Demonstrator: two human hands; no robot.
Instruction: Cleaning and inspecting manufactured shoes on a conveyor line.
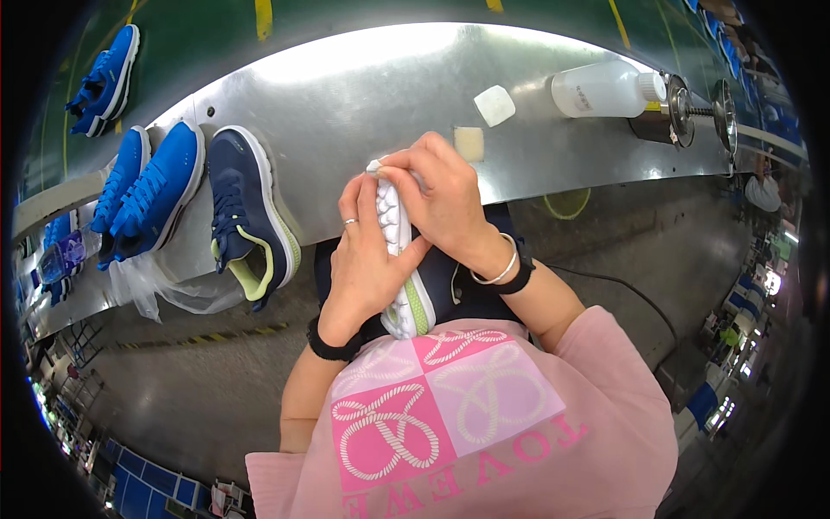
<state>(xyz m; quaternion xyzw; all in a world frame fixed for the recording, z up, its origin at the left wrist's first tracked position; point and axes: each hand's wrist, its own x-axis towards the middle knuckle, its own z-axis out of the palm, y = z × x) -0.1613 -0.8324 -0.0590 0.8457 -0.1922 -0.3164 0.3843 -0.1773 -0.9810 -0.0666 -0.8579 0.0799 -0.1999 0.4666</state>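
Note:
A sneaker (393,223) lies sole-up between my hands, just off the table's near edge. Its sole is white with a light green patch toward the heel, near my shirt. My left hand (361,264) is wrapped along the sole's left side, thumb across it. My right hand (443,201) is closed at the toe end, its thumb and fingertips pinching a small white piece (373,166) against the toe. Fingers hide much of the sole. Closest to the hands on the table are a cream-coloured square block (469,144) and a white block (494,105).
A navy sneaker (240,195) with lime lining and a pair of blue sneakers (164,186) stand at left, beside clear plastic film (177,290). Another blue sneaker (108,82) lies beyond. A white bottle (601,91) lies by a metal device (670,112) at right on the metal table (346,91).

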